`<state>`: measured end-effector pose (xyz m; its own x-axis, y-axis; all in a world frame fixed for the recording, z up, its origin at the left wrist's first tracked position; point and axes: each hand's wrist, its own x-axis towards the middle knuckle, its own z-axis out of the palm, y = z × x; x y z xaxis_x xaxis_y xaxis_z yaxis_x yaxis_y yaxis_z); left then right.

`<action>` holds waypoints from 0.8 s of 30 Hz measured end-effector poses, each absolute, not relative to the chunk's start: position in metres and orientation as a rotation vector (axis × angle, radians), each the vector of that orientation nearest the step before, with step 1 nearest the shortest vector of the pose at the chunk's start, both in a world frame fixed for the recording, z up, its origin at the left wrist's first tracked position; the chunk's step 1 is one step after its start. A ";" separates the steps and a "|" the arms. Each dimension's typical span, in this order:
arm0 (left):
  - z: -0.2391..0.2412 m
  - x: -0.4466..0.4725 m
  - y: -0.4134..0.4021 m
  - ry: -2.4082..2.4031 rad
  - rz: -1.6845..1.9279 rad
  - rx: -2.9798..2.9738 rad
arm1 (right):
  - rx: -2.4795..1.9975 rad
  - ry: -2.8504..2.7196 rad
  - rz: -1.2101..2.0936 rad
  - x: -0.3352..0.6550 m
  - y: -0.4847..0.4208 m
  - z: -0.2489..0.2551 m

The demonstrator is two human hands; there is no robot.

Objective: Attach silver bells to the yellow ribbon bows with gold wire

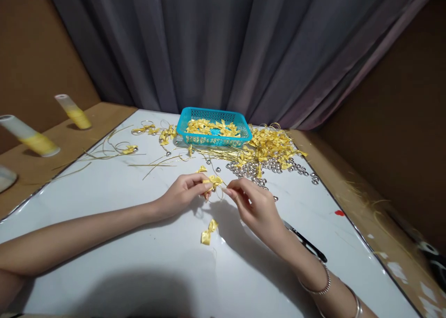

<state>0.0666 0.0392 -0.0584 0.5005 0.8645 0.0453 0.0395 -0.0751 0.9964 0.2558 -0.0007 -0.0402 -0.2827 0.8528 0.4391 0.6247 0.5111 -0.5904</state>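
Left hand (pixel 181 195) pinching yellow ribbon bow (pixel 213 181); right hand (pixel 252 206) fingertips closed on thin gold cord at it. Risk: cord slipping from the light pinch. Spare bow (pixel 208 232) just below hands, easily brushed off.

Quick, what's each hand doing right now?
Left hand: pinched shut on the yellow ribbon bow.
Right hand: fingertips pinched shut on a thin gold cord at that bow.

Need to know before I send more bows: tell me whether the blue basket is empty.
No, the blue basket at the far edge of the white table holds a layer of yellow ribbon bows.
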 end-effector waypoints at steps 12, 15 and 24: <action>-0.061 0.068 0.036 0.806 0.808 1.522 | -1.370 -1.982 1.111 0.255 0.003 -0.045; -0.062 0.068 0.036 0.803 0.800 1.522 | -1.341 -1.966 1.114 0.255 0.003 -0.046; -0.064 0.068 0.037 0.776 0.753 1.539 | -1.300 -1.938 1.032 0.251 -0.001 -0.048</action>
<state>0.0684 0.0365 -0.0641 0.5685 0.8219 0.0347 0.0596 -0.0833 0.9947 0.2514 -0.0011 -0.0481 -0.3555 0.9336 0.0451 0.4838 0.2251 -0.8457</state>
